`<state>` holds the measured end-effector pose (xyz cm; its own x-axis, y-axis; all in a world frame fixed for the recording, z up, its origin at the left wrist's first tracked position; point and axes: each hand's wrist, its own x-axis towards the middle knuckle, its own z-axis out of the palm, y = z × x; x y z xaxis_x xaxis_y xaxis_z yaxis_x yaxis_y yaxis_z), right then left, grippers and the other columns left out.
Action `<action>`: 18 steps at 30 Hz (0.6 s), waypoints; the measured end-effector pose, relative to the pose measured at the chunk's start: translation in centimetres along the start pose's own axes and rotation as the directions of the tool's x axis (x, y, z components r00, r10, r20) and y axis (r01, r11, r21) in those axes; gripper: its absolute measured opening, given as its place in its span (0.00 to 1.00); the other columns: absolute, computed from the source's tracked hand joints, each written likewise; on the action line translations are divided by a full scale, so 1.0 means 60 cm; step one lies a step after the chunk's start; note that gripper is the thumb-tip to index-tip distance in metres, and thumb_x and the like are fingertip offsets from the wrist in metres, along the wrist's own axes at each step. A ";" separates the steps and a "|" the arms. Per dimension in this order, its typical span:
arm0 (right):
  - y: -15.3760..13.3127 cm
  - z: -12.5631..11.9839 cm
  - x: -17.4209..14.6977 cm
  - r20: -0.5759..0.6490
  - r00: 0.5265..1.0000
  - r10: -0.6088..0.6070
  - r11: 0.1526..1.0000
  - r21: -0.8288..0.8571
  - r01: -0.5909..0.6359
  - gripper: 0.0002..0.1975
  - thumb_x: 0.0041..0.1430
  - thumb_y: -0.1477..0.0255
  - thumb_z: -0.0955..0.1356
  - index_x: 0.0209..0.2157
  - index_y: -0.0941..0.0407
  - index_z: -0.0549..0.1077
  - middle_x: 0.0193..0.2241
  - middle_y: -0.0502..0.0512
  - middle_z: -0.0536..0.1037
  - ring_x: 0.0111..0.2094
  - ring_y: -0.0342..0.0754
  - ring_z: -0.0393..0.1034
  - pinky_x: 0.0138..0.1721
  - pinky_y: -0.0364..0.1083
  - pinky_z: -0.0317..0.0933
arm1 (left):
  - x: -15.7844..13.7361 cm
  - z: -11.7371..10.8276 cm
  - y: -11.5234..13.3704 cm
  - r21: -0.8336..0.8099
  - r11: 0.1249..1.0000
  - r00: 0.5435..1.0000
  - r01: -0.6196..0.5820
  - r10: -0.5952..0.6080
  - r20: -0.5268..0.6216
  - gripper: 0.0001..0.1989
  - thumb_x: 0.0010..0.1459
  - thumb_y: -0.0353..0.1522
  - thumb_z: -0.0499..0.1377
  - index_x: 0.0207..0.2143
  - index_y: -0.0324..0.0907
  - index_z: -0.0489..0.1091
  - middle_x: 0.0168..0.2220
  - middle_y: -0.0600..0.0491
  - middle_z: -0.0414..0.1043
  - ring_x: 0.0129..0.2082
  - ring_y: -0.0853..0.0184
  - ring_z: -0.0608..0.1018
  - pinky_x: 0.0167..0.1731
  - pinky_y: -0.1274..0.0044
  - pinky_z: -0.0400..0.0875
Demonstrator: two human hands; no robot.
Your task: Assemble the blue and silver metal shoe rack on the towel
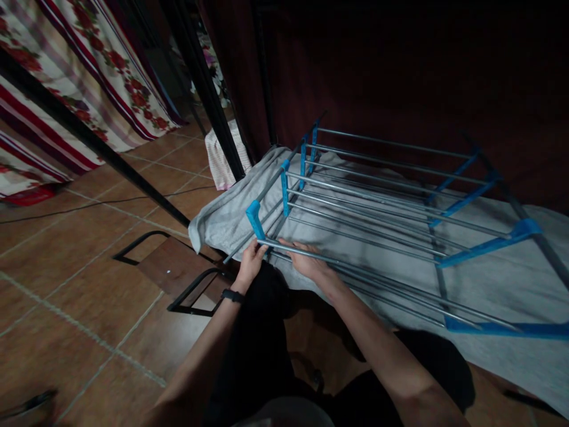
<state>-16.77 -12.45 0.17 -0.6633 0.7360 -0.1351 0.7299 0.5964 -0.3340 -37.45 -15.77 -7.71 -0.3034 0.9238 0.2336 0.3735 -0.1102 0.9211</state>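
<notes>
A rack of grey metal rods with blue plastic brackets (478, 249) lies on a grey cloth-covered surface in front of me. Its near left corner has a blue bracket (255, 218) where the nearest rods end. My left hand (251, 261), with a dark band on the wrist, has its fingers closed at that corner, just below the bracket. Close beside it, my right hand (304, 261) is wrapped round the nearest metal rod (326, 258). Part of the fingers of both hands is hidden behind the rods.
The grey cloth (502, 296) drapes over the surface under the rack. A brown step stool with black handles (166, 267) stands on the tiled floor (66, 296) to the left. Black poles (95, 139) cross the left side, near a floral curtain (111, 71). A dark cable (106, 201) runs across the tiles.
</notes>
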 end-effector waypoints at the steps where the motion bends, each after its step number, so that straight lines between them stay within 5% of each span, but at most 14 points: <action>1: 0.000 -0.001 -0.001 0.003 1.000 0.003 1.000 0.007 -0.003 0.26 0.69 0.71 0.52 0.66 0.45 0.55 0.54 0.58 0.73 0.48 0.56 0.71 0.51 0.56 0.64 | -0.001 0.002 0.000 0.012 1.000 1.000 -0.001 0.001 -0.006 0.15 0.58 0.38 0.58 0.45 0.41 0.72 0.43 0.47 0.77 0.44 0.59 0.77 0.49 0.68 0.69; 18: 0.005 0.013 -0.010 0.005 1.000 -0.009 1.000 -0.005 0.010 0.27 0.68 0.73 0.53 0.66 0.42 0.54 0.56 0.55 0.72 0.48 0.53 0.72 0.53 0.53 0.62 | -0.009 0.005 0.014 0.012 1.000 1.000 0.000 0.001 -0.024 0.14 0.57 0.35 0.58 0.45 0.41 0.74 0.45 0.47 0.78 0.47 0.58 0.77 0.52 0.66 0.68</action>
<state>-16.28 -13.00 -0.57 -0.6711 0.7287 -0.1368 0.7244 0.6051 -0.3304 -36.72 -16.25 -7.16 -0.3236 0.9149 0.2415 0.3841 -0.1062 0.9172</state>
